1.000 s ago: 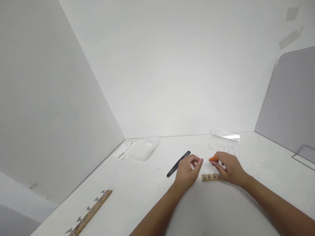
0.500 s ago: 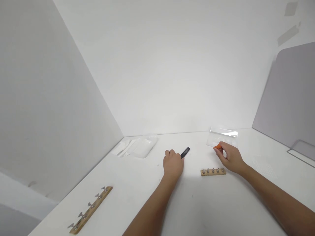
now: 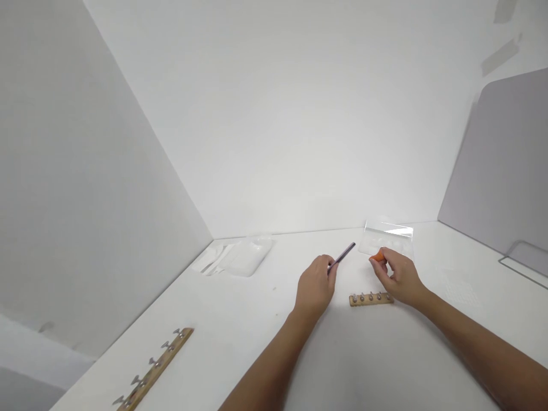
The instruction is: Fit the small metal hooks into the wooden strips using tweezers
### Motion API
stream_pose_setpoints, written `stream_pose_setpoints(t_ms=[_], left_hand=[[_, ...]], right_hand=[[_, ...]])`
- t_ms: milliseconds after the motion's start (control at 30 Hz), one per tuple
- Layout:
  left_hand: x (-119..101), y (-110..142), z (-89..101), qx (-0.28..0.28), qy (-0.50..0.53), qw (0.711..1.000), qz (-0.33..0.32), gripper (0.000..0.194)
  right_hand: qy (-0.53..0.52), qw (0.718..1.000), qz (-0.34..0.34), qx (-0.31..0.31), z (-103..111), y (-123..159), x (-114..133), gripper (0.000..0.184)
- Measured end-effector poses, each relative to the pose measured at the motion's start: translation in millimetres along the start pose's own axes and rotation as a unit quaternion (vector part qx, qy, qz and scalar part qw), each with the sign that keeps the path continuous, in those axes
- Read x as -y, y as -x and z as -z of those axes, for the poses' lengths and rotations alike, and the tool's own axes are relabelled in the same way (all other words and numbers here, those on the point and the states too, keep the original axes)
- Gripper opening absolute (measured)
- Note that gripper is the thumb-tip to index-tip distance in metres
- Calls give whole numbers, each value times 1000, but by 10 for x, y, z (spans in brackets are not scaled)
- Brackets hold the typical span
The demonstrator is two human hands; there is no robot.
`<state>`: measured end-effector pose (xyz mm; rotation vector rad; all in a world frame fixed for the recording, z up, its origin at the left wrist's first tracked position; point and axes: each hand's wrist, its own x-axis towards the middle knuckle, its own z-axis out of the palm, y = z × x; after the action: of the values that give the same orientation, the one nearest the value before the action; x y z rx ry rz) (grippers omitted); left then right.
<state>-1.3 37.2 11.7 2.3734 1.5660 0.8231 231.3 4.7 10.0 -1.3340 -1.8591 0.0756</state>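
Note:
Near the middle of the table, my left hand (image 3: pixel 315 286) is closed around a slim, dark, flat stick (image 3: pixel 342 256). Its free end points up and to the right; its exact kind does not show. My right hand (image 3: pixel 400 277) pinches a small orange piece (image 3: pixel 377 256) between thumb and fingertips, and most of that piece is hidden. Just below and left of the right hand lies a short wooden strip (image 3: pixel 370 303) with several metal hooks. A clear plastic packet (image 3: pixel 371 241) rests right behind the orange piece.
A longer wooden strip with metal hooks (image 3: pixel 157 370) lies at the front left. Clear plastic packaging (image 3: pixel 246 258) is at the back left. On the right are a grey panel (image 3: pixel 505 165) and a grey wire frame (image 3: pixel 524 273). White walls enclose the table.
My left hand has lifted and moved right with the dark stick, which has turned to show a thinner edge. My right hand stays almost in place, still pinching the orange piece.

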Motion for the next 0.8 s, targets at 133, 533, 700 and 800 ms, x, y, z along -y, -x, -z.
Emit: stream_pose_setpoints(t_ms=[133,533,700,800], left_hand=[[-125,96,-64,1,143,989,-35,10],[-197,167,-126,-36,215,975,-53,18],[-198,189,-159,-84,192,974,-81,15],[-190,189,-179,-98,184,974,-90,13]], right_hand=[[59,996,53,-31,-77,16,102,27],[156,976,141,-49,-128,0,156,25],[166,972,134,-99,-157,-50,105,26],[163,973,148,-69,-178,-57,100,25]])
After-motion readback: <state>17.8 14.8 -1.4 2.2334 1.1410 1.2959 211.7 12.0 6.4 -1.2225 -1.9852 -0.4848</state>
